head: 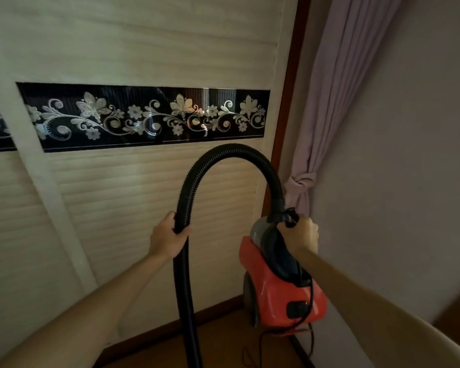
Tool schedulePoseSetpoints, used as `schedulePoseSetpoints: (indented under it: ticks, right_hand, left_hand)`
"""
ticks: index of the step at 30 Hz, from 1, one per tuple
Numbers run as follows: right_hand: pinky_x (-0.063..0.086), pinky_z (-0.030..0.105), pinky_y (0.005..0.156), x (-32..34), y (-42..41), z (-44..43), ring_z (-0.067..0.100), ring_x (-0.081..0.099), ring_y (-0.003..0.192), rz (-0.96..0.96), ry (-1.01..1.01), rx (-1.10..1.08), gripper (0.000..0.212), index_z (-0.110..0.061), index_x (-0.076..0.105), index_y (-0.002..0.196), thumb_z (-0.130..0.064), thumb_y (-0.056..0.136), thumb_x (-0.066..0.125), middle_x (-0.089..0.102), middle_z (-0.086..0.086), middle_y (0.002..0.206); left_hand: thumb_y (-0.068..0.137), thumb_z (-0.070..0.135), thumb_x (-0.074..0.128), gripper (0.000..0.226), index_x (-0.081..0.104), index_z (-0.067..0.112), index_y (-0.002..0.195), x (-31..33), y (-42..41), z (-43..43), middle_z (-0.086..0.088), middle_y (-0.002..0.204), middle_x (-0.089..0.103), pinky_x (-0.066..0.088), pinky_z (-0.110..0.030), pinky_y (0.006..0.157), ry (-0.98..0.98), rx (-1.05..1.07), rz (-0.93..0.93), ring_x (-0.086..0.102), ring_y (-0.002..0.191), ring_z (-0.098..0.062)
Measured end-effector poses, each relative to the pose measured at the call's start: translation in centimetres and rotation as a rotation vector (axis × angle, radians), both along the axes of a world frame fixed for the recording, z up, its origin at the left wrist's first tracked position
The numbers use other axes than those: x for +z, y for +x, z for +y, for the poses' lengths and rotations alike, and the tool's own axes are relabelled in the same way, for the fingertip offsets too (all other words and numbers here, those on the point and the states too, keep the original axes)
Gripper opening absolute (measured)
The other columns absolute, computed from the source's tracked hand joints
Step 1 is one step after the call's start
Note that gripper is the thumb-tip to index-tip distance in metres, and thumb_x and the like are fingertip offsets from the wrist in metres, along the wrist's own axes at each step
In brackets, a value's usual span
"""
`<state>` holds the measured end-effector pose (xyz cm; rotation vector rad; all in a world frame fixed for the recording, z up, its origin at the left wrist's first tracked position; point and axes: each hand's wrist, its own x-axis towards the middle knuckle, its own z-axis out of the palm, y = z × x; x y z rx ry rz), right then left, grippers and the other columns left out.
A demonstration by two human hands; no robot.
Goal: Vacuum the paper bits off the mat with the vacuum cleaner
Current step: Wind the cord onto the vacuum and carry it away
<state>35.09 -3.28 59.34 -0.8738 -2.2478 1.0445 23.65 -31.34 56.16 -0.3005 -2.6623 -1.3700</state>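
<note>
Left hand curls its fingers round the black hose at centre; right hand fingers clasp the top of the red vacuum cleaner, lower right.

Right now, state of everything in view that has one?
left hand: fingers curled round the hose
right hand: grips the top of the vacuum cleaner
vacuum cleaner: stood nose-up in the corner; on or off, cannot tell
hose: attached to the body, arched over, then hanging straight down
cord: loose, trailing to the floor; plug not visible
curtain: drawn aside, knotted
mat, paper bits: not in view
</note>
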Motion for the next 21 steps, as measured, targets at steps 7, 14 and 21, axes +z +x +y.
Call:
schedulePoseSetpoints:
  ticks: [7,14,21]
  right_hand:
    - [0.057,0.042,0.073,-1.1,-3.0,1.0,0.031,0.062,0.082,-0.025,-0.010,-0.178,0.030,-0.005,0.062,0.104,-0.025,0.083,0.069,0.065,0.012,0.091]
    - [0.058,0.039,0.065,-1.8,-4.2,-0.2,0.026,0.062,0.075,-0.056,-0.027,-0.444,0.027,-0.006,0.062,0.099,-0.027,0.083,0.069,0.064,0.008,0.086]
    - [0.059,0.041,0.071,-3.0,-2.6,-2.6,0.029,0.065,0.084,-0.054,-0.071,-0.711,0.033,-0.006,0.061,0.107,-0.028,0.083,0.068,0.063,0.007,0.091]
  left_hand:
    - [0.089,0.029,0.071,0.023,0.060,0.017,0.106,-2.0,-7.0,3.7,0.003,0.086,0.065,0.044,-0.023,0.053,0.024,-0.211,-0.056,0.062,0.069,-0.010]
    - [0.091,0.033,0.068,0.024,0.055,0.020,0.107,-2.4,-14.1,7.2,0.007,0.082,0.059,0.046,-0.024,0.050,0.033,-0.497,-0.121,0.061,0.067,-0.011]
    - [0.092,0.036,0.066,0.027,0.057,0.016,0.107,-3.5,-17.0,10.5,0.002,0.095,0.063,0.048,-0.024,0.055,-0.010,-0.745,-0.114,0.062,0.075,-0.014]
